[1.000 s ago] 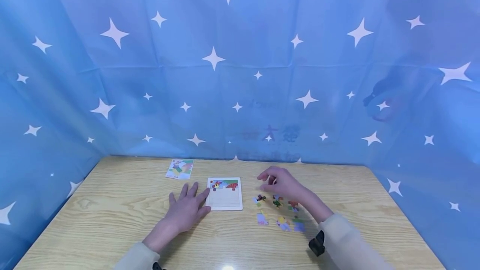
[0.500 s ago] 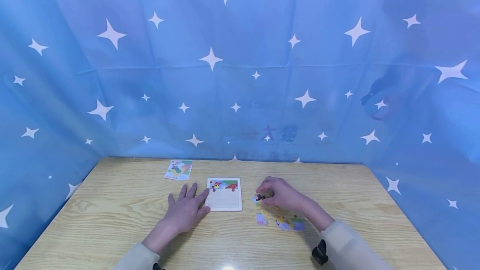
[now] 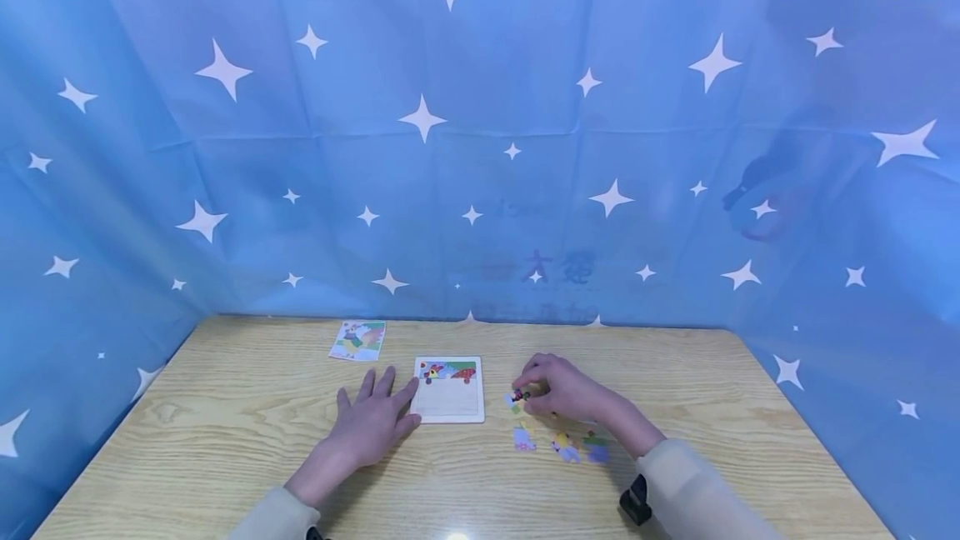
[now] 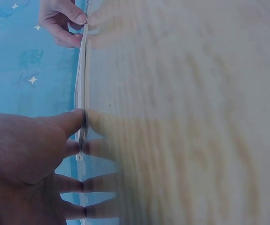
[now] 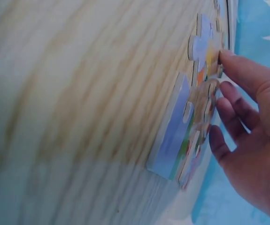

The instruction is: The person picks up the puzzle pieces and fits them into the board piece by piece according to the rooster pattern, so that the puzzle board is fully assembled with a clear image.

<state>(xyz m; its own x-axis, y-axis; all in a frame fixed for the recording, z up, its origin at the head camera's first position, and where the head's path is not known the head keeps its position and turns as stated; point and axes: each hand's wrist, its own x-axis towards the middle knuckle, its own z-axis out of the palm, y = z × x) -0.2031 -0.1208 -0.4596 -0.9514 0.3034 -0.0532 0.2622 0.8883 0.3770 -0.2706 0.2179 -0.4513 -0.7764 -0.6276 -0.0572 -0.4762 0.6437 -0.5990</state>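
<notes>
My left hand (image 3: 371, 423) lies spread on the table, its thumb and index finger at the left edge of a white-framed puzzle board (image 3: 448, 398). In the left wrist view, the left thumb also meets the board's edge. A colourful picture strip fills the top of the board; below it the surface is pale. To the right, my right hand (image 3: 566, 390) pinches a small puzzle piece (image 3: 517, 397) between thumb and index finger, low over the table. Several loose pieces lie nearby, among them a lilac one (image 3: 523, 440) and a yellow and purple one (image 3: 566, 447); the right hand hides others.
A picture card (image 3: 357, 340) lies toward the back left of the wooden table (image 3: 262, 423). Behind the table hangs a blue curtain (image 3: 480, 173) with white stars. In the right wrist view, a lilac and green puzzle piece (image 5: 170, 136) lies flat near the fingers.
My right hand has come down and closed its thumb and index finger on the upper left loose piece. The left hand has stayed at the board.
</notes>
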